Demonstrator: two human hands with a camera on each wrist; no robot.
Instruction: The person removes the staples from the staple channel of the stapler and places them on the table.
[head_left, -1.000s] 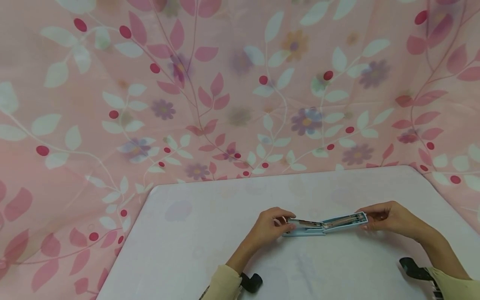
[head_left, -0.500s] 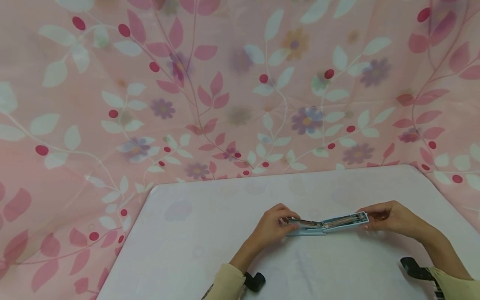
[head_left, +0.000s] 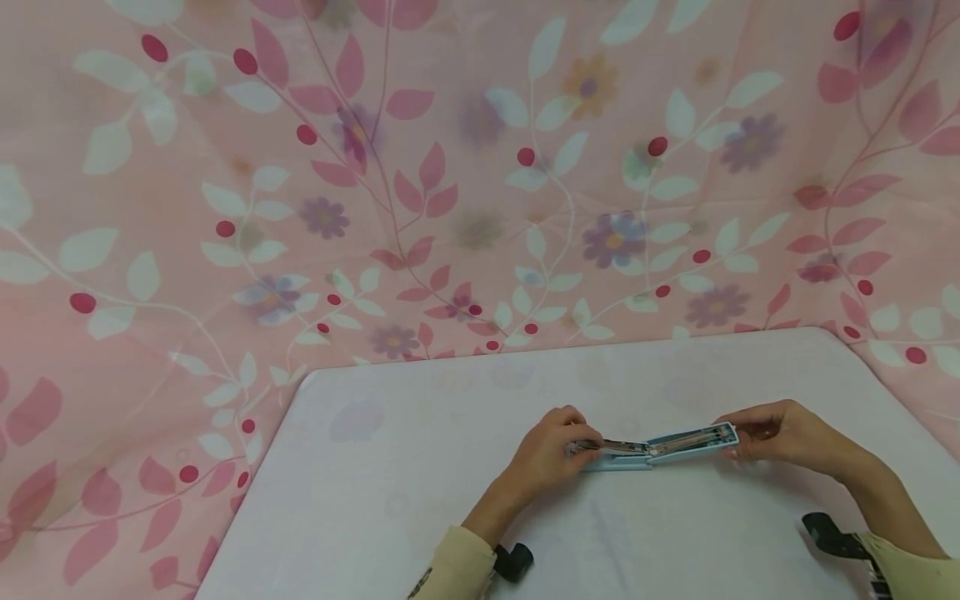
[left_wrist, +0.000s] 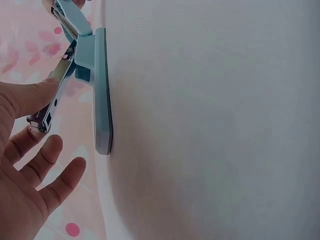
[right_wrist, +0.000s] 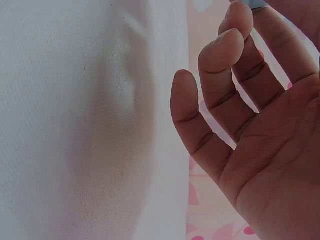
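A light blue stapler [head_left: 686, 448] is spread wide at its hinge above the white table. My left hand [head_left: 546, 454] pinches the front end of the metal staple magazine [left_wrist: 56, 95], thumb on one side and index finger near the tip. The magazine is tilted up, apart from the stapler's base [left_wrist: 101, 100], which lies along the tabletop. At the other end, my right hand [head_left: 798, 440] pinches the tip of the folded-back top cover. Only a small blue corner of the stapler [right_wrist: 255, 4] shows in the right wrist view, where the other fingers are loosely bent.
The white-covered table [head_left: 420, 467] reaches back to a pink flowered cloth [head_left: 465, 183] hanging behind it. A black wrist camera mount [head_left: 514, 563] sits by the left sleeve, another black mount [head_left: 831, 535] by the right one.
My left hand has slid slightly to the right along the stapler, covering more of the magazine's front end. The right hand and the cover have stayed almost still.
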